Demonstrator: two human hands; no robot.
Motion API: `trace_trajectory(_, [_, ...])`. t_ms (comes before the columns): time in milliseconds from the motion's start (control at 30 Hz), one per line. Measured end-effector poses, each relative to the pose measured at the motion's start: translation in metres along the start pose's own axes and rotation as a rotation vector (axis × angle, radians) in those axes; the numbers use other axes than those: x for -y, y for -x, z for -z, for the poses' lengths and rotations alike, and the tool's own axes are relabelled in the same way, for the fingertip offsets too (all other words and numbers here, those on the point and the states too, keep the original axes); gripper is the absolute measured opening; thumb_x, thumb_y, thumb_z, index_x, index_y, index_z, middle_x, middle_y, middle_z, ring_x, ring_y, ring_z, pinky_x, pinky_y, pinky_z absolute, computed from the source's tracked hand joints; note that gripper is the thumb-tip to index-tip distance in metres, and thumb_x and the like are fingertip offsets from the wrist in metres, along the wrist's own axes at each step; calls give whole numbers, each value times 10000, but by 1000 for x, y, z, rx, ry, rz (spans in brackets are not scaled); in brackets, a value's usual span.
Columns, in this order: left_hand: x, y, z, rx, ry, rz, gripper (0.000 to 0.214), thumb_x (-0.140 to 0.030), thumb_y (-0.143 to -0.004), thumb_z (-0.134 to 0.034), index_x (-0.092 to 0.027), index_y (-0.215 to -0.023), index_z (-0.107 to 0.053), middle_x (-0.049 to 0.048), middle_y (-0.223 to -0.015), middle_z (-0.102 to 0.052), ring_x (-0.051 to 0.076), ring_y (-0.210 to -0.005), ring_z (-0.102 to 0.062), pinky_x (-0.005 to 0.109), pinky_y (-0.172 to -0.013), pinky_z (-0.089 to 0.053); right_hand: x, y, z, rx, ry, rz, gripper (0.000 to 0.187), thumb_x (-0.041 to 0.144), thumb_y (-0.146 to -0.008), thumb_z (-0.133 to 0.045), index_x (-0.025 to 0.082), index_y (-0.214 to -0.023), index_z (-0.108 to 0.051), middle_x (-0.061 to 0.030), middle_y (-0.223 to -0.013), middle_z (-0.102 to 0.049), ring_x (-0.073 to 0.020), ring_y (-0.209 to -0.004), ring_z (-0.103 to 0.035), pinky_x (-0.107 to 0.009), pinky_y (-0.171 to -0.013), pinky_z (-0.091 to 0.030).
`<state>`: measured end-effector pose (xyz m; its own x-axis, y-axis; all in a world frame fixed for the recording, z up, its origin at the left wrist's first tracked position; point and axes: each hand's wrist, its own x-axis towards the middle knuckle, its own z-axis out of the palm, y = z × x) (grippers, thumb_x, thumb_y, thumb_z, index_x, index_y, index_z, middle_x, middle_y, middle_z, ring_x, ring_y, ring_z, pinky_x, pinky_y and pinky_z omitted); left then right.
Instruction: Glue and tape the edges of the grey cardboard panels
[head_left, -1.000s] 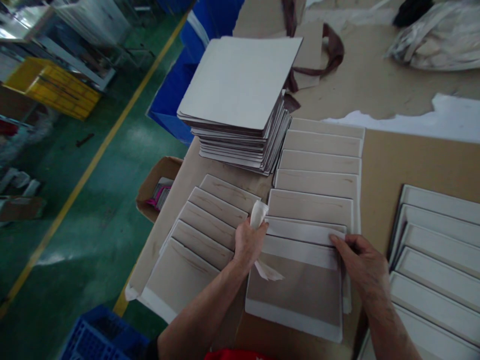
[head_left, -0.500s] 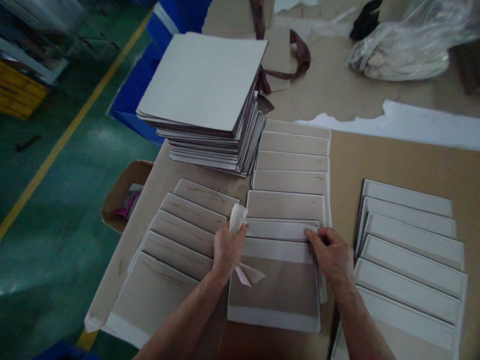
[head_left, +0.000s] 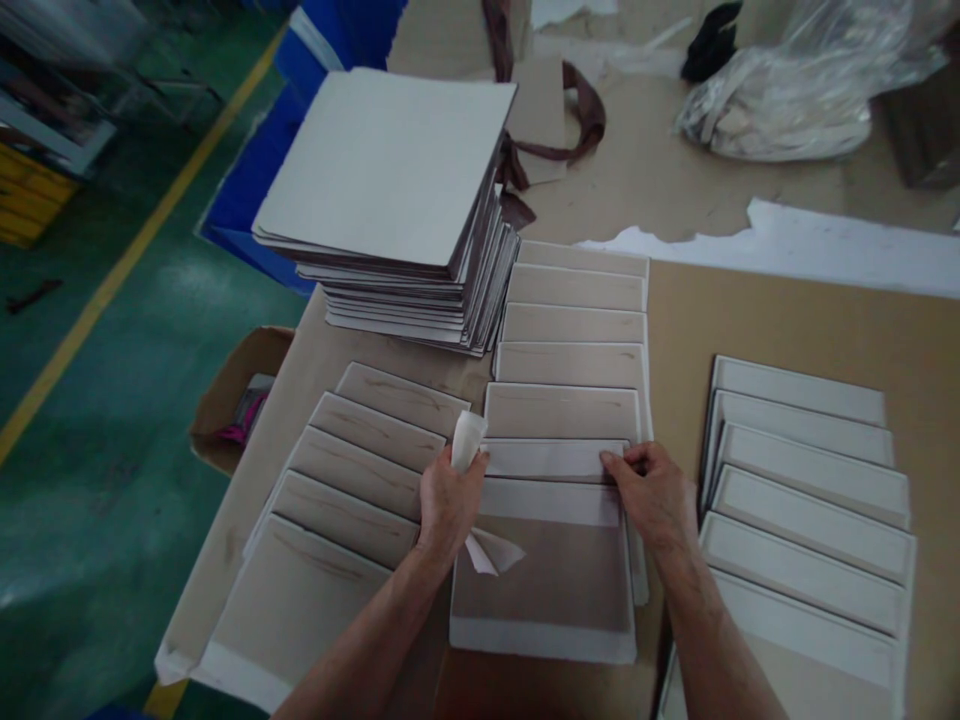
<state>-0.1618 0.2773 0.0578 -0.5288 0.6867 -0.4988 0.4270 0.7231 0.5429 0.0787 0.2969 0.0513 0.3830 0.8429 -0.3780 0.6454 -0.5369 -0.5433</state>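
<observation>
My left hand (head_left: 446, 500) is closed round a crumpled white cloth (head_left: 466, 442), whose loose end hangs below the palm, and it presses on the left edge of a grey-brown board with white borders (head_left: 544, 580). My right hand (head_left: 652, 495) rests on the same board's upper right, fingers curled and pinching the white strip at its top edge. The board lies nearest me in a middle row of overlapping boards (head_left: 574, 325).
A tall stack of white-faced boards (head_left: 390, 170) stands behind. Another overlapped row lies at the left (head_left: 352, 470) and a row of white boards at the right (head_left: 810, 490). An open carton (head_left: 232, 395) and blue crates (head_left: 247, 190) sit on the green floor; a plastic bag (head_left: 795, 90) lies far right.
The camera shifted so the table sits more to the left in view. Both hands stay on the nearest board; the right hand's fingers curled in slightly along the white strip.
</observation>
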Motion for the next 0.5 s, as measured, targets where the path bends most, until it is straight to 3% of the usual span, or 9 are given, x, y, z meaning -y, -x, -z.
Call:
trace_trajectory(300, [3,-6,-3,-12,120,45,220,-321,-722,-655,-156,-868,-639,-7,-598,-589,145,-483,-531,233,-478,-378,-2,-8,8,-11,72,-4,277,517,-706,-591,243,-697,-549,-18,-623,-617,-218,-610,-559,-318,-612,-367])
trace_trajectory(433, [0,1,16,-82,178,27,254,-306,-698,-675,-151,-895,-638,-2,-640,-608,146,-540,-551,218,-492,-381,-10,-3,19,-118,35,-1,270,470,-745,-550,223,-850,-576,-44,-698,-647,-234,-646,-580,-337,-625,-390])
trace_trajectory(500, [-3,11,29,-15,300,41,284,-357,-695,-698,-150,-882,-645,-8,-644,-605,121,-522,-520,203,-480,-365,-10,6,25,-129,-63,0,330,500,-757,-568,213,-918,-592,-45,-725,-655,-231,-657,-593,-334,-622,-412])
